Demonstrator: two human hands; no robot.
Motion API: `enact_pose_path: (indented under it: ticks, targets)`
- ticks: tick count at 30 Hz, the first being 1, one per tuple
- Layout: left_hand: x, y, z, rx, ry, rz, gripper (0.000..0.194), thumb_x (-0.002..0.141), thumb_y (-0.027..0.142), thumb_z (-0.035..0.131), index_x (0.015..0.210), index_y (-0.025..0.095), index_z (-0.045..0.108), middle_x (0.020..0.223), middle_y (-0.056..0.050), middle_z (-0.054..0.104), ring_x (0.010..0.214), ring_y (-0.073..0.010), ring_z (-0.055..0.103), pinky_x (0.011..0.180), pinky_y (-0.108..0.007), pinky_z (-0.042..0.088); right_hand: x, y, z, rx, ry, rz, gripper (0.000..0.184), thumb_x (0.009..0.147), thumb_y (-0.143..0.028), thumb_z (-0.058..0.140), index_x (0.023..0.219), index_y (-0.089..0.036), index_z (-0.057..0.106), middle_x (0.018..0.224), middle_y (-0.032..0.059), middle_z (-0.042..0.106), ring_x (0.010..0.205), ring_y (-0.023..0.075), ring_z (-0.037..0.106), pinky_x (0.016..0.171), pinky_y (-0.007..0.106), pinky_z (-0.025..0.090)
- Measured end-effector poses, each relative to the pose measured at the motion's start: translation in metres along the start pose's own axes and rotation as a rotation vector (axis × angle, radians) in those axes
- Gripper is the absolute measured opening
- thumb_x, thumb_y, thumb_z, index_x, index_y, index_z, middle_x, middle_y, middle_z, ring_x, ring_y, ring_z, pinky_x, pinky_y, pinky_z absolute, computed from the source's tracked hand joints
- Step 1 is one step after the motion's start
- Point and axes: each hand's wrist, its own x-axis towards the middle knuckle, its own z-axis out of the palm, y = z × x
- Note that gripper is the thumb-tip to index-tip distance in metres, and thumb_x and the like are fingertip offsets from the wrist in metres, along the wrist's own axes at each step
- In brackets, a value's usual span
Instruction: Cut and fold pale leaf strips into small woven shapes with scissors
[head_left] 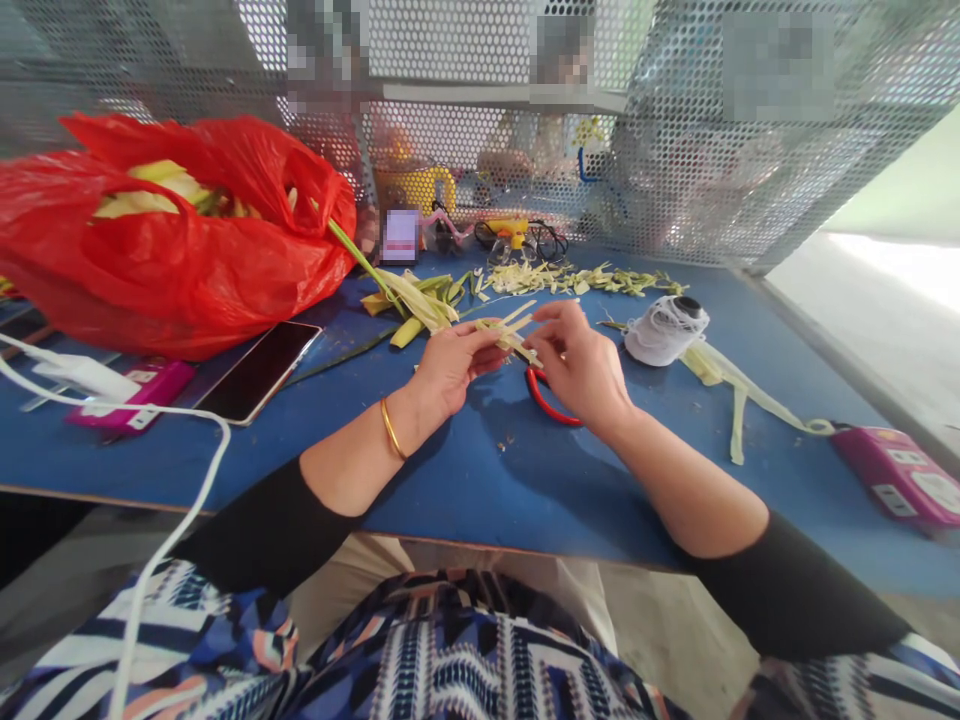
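Observation:
Pale yellow-green leaf strips (513, 326) are pinched between the thumb and fingers of my left hand (452, 362), above the middle of the table. My right hand (581, 362) is close by on the right, its thumb and fingertips pinched at the near end of the same strips. Below it, a red loop handle (551, 398), apparently of scissors, lies on the table and is partly hidden by my hand. Behind my left hand rest a green stalk and pale leaf pieces (420, 300).
A red plastic bag (247, 270) of plant material fills the left, near a dark phone (262, 372) and a white cable (214, 470). A white thread spool (666, 330) stands right. Leaf scraps (555, 279) line the back before a perforated metal screen (690, 170). Purple power strips lie at both sides.

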Motion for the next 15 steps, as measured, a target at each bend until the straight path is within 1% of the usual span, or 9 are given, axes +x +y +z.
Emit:
enact_pose_path:
  ticks: [3, 4, 6, 9, 11, 13, 15]
  targets:
    - [0.004, -0.001, -0.003, -0.007, 0.008, 0.003, 0.007, 0.071, 0.01, 0.07, 0.069, 0.015, 0.066, 0.061, 0.0, 0.067, 0.055, -0.0093, 0.063, 0.059, -0.021, 0.052, 0.001, 0.005, -0.002, -0.233, -0.093, -0.376, 0.025, 0.093, -0.016, 0.043, 0.107, -0.02, 0.063, 0.093, 0.0063, 0.073, 0.078, 0.0184, 0.065, 0.075, 0.032, 0.045]
    - [0.004, -0.001, -0.003, 0.004, 0.006, 0.004, 0.008, 0.07, 0.011, 0.072, 0.068, 0.015, 0.065, 0.061, 0.0, 0.067, 0.055, -0.0093, 0.063, 0.059, -0.021, 0.051, 0.002, 0.007, -0.003, -0.305, -0.102, -0.472, 0.027, 0.095, -0.015, 0.041, 0.105, -0.02, 0.065, 0.092, 0.0065, 0.073, 0.078, 0.0181, 0.064, 0.078, 0.033, 0.045]
    - [0.005, -0.002, -0.004, 0.03, 0.007, 0.009, 0.009, 0.068, 0.011, 0.073, 0.067, 0.015, 0.065, 0.061, 0.0, 0.066, 0.053, -0.0089, 0.061, 0.057, -0.021, 0.05, 0.003, 0.01, -0.003, -0.405, -0.098, -0.603, 0.029, 0.096, -0.013, 0.039, 0.102, -0.02, 0.067, 0.089, 0.006, 0.072, 0.077, 0.0173, 0.062, 0.083, 0.033, 0.043]
    - [0.003, -0.003, -0.003, 0.048, 0.011, 0.007, 0.01, 0.067, 0.01, 0.072, 0.065, 0.015, 0.064, 0.058, 0.002, 0.065, 0.051, -0.0076, 0.059, 0.055, -0.019, 0.049, 0.004, 0.013, -0.004, -0.482, -0.093, -0.732, 0.03, 0.099, -0.015, 0.039, 0.095, -0.019, 0.068, 0.087, 0.0053, 0.071, 0.076, 0.0164, 0.06, 0.087, 0.033, 0.042]
    - [0.001, -0.002, -0.002, 0.058, 0.005, -0.003, 0.01, 0.066, 0.009, 0.073, 0.065, 0.015, 0.065, 0.058, 0.002, 0.065, 0.05, -0.007, 0.059, 0.053, -0.018, 0.048, 0.004, 0.014, -0.004, -0.493, -0.078, -0.779, 0.03, 0.099, -0.016, 0.039, 0.092, -0.02, 0.068, 0.086, 0.0042, 0.071, 0.074, 0.0158, 0.058, 0.089, 0.034, 0.041]
    - [0.0, -0.002, -0.002, 0.085, -0.009, 0.0, 0.01, 0.064, 0.011, 0.074, 0.067, 0.015, 0.067, 0.058, 0.002, 0.066, 0.051, -0.0067, 0.058, 0.052, -0.017, 0.046, 0.003, 0.015, -0.003, -0.455, -0.051, -0.776, 0.03, 0.099, -0.016, 0.04, 0.089, -0.022, 0.067, 0.084, 0.0029, 0.07, 0.075, 0.0155, 0.058, 0.09, 0.034, 0.04]
    - [-0.001, -0.002, -0.002, 0.125, -0.026, 0.033, 0.011, 0.062, 0.014, 0.076, 0.071, 0.015, 0.069, 0.059, 0.001, 0.066, 0.052, -0.0074, 0.059, 0.051, -0.017, 0.045, 0.003, 0.014, -0.003, -0.382, -0.008, -0.727, 0.029, 0.099, -0.016, 0.041, 0.089, -0.023, 0.067, 0.087, 0.0026, 0.071, 0.079, 0.0158, 0.06, 0.09, 0.035, 0.04]
